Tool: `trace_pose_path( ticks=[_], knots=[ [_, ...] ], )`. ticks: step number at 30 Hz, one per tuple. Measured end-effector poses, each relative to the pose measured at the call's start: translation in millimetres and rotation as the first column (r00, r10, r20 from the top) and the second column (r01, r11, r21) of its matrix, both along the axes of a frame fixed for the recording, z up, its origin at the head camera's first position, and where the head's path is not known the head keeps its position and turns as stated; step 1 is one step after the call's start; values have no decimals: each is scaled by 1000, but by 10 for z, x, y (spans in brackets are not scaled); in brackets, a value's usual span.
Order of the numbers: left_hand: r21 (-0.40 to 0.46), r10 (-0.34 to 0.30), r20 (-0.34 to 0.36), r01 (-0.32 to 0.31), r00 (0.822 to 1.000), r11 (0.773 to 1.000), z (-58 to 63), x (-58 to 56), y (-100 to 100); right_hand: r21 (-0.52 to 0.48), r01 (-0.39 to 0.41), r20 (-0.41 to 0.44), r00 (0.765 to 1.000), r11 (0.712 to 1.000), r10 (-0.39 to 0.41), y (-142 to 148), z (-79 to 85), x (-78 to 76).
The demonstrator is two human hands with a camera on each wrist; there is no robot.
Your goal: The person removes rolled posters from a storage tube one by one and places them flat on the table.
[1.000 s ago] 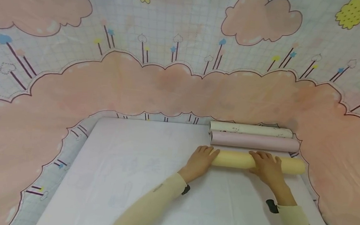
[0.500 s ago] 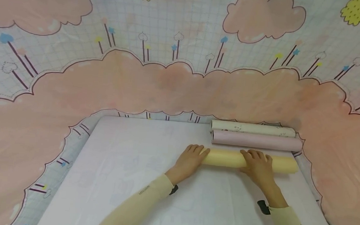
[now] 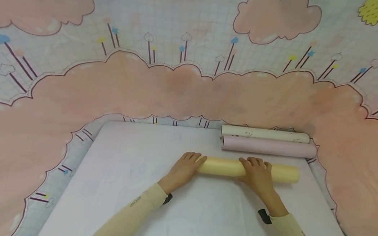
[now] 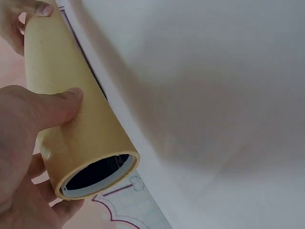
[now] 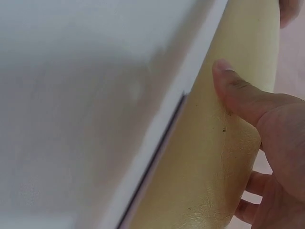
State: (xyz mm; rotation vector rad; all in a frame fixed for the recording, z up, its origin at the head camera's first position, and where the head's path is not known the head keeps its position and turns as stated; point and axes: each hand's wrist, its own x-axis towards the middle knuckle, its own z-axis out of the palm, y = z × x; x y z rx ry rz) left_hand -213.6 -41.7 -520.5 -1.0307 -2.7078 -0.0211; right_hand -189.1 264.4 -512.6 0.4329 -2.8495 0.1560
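Note:
A yellow roll (image 3: 220, 167) lies crosswise between both hands over the white table. My left hand (image 3: 185, 169) grips its left end, thumb on the near side and fingers over the far side. In the left wrist view the hollow open end of the roll (image 4: 90, 129) shows, with a pale inner rim, beside the left hand (image 4: 28, 129). My right hand (image 3: 258, 178) grips the roll right of its middle. The right wrist view shows the right hand (image 5: 271, 124) with its thumb lying along the yellow surface (image 5: 205, 157).
A pink roll (image 3: 268, 146) and a cream patterned roll (image 3: 262, 133) lie side by side at the table's back right. The white tabletop (image 3: 135, 147) stretches to the left. Behind and around it hangs a cloth (image 3: 177, 92) printed with clouds.
Both hands have carried the yellow roll leftward across the table, away from the right edge. The pink and cream rolls stay in place.

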Motion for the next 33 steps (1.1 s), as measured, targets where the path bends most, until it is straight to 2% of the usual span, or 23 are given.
trace_pose_path(
  ticks=[7,16,26,33],
  knots=[
    [-30,15,15,-15,1000,999,-53,-47,-152,-7,-16,14,1000,1000,16,-151,-35,-79],
    [-1,15,33,-15,999,1000,-77,-53,-294,-25,-20,34,999,999,21,-309,-51,-126],
    [-10,15,76,-14,997,1000,-93,-79,-315,-49,1,89,996,999,3,-352,-135,-174],
    [-11,8,97,-7,995,1000,-41,-88,-306,-46,10,131,991,999,-4,-344,-129,-228]
  ],
)
